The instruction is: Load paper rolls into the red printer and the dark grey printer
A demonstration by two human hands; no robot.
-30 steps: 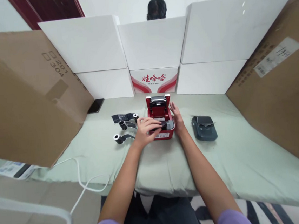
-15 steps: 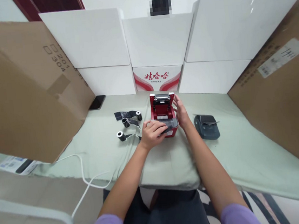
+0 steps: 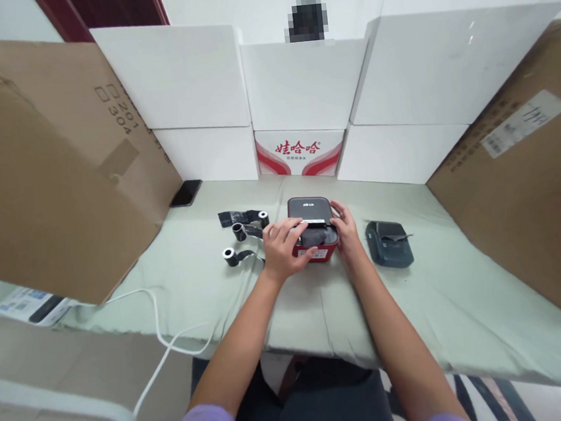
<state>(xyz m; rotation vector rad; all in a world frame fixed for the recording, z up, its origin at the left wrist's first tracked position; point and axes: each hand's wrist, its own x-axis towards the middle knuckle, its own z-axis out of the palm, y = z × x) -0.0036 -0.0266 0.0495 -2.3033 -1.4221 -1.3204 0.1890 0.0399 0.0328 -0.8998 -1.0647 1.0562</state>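
Observation:
A small red and black receipt printer stands on the cloth-covered table in front of me, its black lid down. A dark strip of material lies over the front part of its top. My left hand grips the printer's near left corner, with the fingers over the top and the thumb at the front. Against the right side, my right hand holds the printer with its fingers curled near the lid's edge. Just left of the printer lie three small rolls with black strips, among them a roll nearest me.
A dark blue-grey device sits right of the printer. White boxes wall off the back, with part of a person's head above them. Cardboard boxes flank both sides. A phone and a white cable are at the left.
The printer's lid, raised before with the red inside showing, is now down. My right hand has moved slightly lower along the right side, and my left hand now holds the near left corner.

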